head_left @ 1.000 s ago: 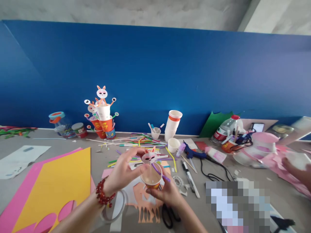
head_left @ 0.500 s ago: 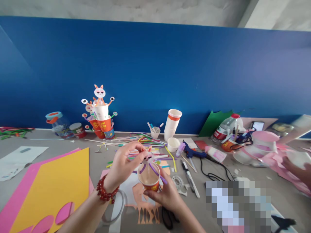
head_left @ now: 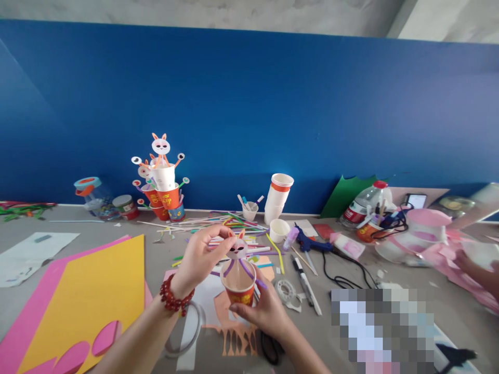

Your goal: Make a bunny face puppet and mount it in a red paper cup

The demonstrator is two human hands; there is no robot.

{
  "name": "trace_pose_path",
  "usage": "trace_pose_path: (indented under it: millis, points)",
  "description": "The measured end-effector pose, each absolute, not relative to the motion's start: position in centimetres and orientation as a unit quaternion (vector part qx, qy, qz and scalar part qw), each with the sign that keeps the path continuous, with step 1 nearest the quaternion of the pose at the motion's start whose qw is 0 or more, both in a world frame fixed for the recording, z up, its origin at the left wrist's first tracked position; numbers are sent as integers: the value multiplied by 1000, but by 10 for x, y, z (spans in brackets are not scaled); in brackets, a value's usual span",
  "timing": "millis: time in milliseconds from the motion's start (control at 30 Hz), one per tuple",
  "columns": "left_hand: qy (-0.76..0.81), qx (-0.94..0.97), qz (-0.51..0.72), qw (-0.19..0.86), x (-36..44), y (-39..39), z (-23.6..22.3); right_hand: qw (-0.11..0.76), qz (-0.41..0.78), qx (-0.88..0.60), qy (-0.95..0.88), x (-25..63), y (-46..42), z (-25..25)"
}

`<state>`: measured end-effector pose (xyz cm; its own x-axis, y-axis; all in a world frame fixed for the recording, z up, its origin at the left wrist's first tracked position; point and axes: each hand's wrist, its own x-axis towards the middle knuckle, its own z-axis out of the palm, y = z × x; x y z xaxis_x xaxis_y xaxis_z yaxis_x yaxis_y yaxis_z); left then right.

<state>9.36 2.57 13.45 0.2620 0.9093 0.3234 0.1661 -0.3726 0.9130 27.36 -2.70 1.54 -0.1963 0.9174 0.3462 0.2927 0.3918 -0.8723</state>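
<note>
My right hand (head_left: pixel 271 309) is wrapped round a red paper cup (head_left: pixel 240 297) with yellow lettering, held upright above the table. At the cup's rim, my left hand (head_left: pixel 198 262) pinches the edge of a white paper rabbit head (head_left: pixel 237 249) between thumb and fingers. The head has orange ears and dark eyes. Purple strips (head_left: pixel 246 269) run from it down into the cup, and another purple piece (head_left: pixel 261 284) sticks out on the right side. Beneath the hands lies a cut-out orange paper sheet (head_left: pixel 236 332). Beside my left wrist is a roll of clear tape (head_left: pixel 198 322).
Yellow card (head_left: pixel 101 280) lies at left. Stacked rabbit cups (head_left: pixel 166 179) stand near the blue partition (head_left: pixel 234 104). Pipe cleaners and straws (head_left: pixel 202 223) spread behind my hands. A blue glue gun (head_left: pixel 312 243) and marker (head_left: pixel 307 288) lie right; another person's hand (head_left: pixel 475 270) is far right.
The rabbit head now sits more upright and shows its face more clearly above the cup. Both hands keep their hold. The whole view has shifted slightly.
</note>
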Motion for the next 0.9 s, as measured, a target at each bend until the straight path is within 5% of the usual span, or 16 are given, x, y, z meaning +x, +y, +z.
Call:
trace_pose_path:
  millis: [467, 900]
  points:
    - [397, 694, 461, 385, 98, 27, 133, 464, 357, -432, -686, 271, -29, 16]
    - [352, 691, 370, 512, 95, 45, 116, 500, 458, -417, -606, 271, -29, 17]
